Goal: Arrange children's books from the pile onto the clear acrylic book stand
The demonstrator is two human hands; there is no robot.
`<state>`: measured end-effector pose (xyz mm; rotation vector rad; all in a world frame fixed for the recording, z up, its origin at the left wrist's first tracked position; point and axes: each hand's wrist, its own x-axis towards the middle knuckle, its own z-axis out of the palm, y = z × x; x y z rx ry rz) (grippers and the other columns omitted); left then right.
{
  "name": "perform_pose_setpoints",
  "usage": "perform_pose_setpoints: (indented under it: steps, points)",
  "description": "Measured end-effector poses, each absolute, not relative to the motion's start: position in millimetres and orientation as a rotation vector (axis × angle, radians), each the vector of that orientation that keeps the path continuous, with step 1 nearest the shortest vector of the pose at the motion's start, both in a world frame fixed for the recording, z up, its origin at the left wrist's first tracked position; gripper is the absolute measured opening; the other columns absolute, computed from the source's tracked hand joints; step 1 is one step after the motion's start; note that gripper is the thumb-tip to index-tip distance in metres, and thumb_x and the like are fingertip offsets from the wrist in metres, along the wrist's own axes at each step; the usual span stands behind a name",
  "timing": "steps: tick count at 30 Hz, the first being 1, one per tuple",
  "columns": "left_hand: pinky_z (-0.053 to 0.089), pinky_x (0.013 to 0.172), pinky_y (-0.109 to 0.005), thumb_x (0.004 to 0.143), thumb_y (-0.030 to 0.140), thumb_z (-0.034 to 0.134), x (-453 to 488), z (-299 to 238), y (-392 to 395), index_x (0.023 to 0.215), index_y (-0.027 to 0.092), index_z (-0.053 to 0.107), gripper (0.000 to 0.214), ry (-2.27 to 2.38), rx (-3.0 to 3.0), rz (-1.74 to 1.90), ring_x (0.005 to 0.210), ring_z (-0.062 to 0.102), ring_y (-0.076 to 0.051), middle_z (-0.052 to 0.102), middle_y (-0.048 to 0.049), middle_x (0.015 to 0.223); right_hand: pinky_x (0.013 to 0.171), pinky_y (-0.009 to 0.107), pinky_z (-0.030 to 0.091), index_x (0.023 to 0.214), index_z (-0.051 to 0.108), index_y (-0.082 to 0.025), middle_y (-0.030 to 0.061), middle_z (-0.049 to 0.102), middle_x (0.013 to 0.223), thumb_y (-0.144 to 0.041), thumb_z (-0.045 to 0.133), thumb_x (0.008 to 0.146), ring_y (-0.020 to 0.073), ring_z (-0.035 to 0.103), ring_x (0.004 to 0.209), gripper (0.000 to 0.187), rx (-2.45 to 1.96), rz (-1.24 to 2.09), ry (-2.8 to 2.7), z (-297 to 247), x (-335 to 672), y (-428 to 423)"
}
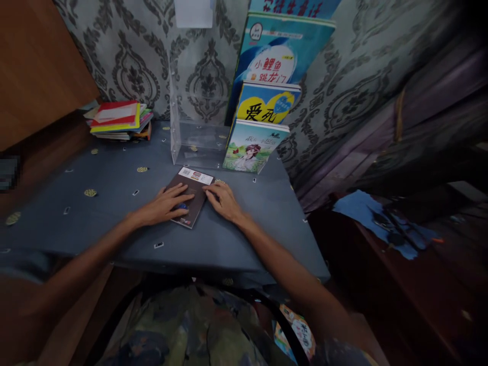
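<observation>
A thin dark brown book [194, 190] lies flat on the cloth-covered table, a white label strip across its far end. My left hand [168, 204] rests on its cover with the fingers stretched and spread, partly hiding a small blue spot. At the book's right edge is my right hand [224, 201], its fingers slightly bent and the fingertips touching that edge. A gap shows between its thumb and fingers, so it looks open. Just beyond the book stands a clear acrylic rack [174, 117].
Picture books stand in tiers on the rack's right side, a green-covered book [247, 147] lowest. A stack of colourful booklets [118, 119] lies at the back left of the blue-grey tablecloth [114, 203]. Right of the table, a blue cloth [362, 208] lies on a dark red surface.
</observation>
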<state>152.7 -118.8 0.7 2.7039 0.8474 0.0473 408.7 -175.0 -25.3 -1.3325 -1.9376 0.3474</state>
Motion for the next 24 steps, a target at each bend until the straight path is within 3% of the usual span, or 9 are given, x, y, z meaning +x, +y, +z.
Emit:
perform_pose_setpoints:
  steps: [5,9,12,16,20,24]
  points:
    - [0.019,0.123,-0.049,0.087,0.072,0.055,121,3,-121,0.155,0.033,0.034,0.082,0.617,2.695,0.002,0.155,0.014,-0.031,0.018,-0.0072,0.168,0.081,0.032,0.052,0.108,0.073,-0.019,0.0078,0.073,0.093,-0.031,0.045,0.102,0.0184,0.065,0.085,0.031,-1.058,0.496,-2.021,-17,383,-201]
    - [0.019,0.122,-0.054,0.094,0.065,0.050,119,-6,-133,0.154,0.033,0.036,0.069,0.715,2.772,0.116,0.153,0.022,-0.030,0.026,-0.0086,0.166,0.069,0.027,0.050,0.095,0.073,-0.018,0.0050,0.071,0.080,-0.038,0.043,0.104,0.0154,0.065,0.072,0.037,-1.009,0.640,-2.017,-12,375,-210]
    - [0.025,0.119,-0.056,0.099,0.059,0.045,133,-11,-149,0.150,0.030,0.043,0.058,0.804,2.898,0.213,0.146,0.038,-0.030,0.042,-0.0120,0.158,0.070,0.027,0.050,0.088,0.072,-0.018,0.0037,0.073,0.077,-0.042,0.042,0.104,0.0155,0.067,0.072,0.042,-1.027,0.703,-1.960,-10,379,-207]
    - [0.037,0.111,-0.050,0.101,0.051,0.043,156,-8,-173,0.139,0.022,0.055,0.049,0.874,3.048,0.332,0.133,0.052,-0.031,0.058,-0.0151,0.141,0.073,0.028,0.051,0.087,0.073,-0.019,0.0026,0.074,0.072,-0.046,0.042,0.103,0.0166,0.070,0.072,0.045,-1.122,0.670,-1.849,-12,388,-203]
    - [0.046,0.099,-0.043,0.101,0.049,0.045,166,-6,-182,0.127,0.017,0.061,0.044,0.880,3.102,0.406,0.118,0.059,-0.028,0.064,-0.0152,0.129,0.074,0.030,0.052,0.091,0.074,-0.020,0.0032,0.075,0.072,-0.046,0.043,0.103,0.0178,0.070,0.073,0.043,-1.168,0.600,-1.807,-15,393,-208]
    - [0.047,0.096,-0.040,0.102,0.047,0.045,169,-9,-179,0.126,0.019,0.061,0.040,0.756,3.134,0.495,0.117,0.059,-0.026,0.065,-0.0124,0.124,0.076,0.032,0.052,0.085,0.074,-0.020,0.0046,0.075,0.075,-0.044,0.044,0.103,0.0185,0.069,0.076,0.042,-1.146,0.547,-1.832,-17,394,-217]
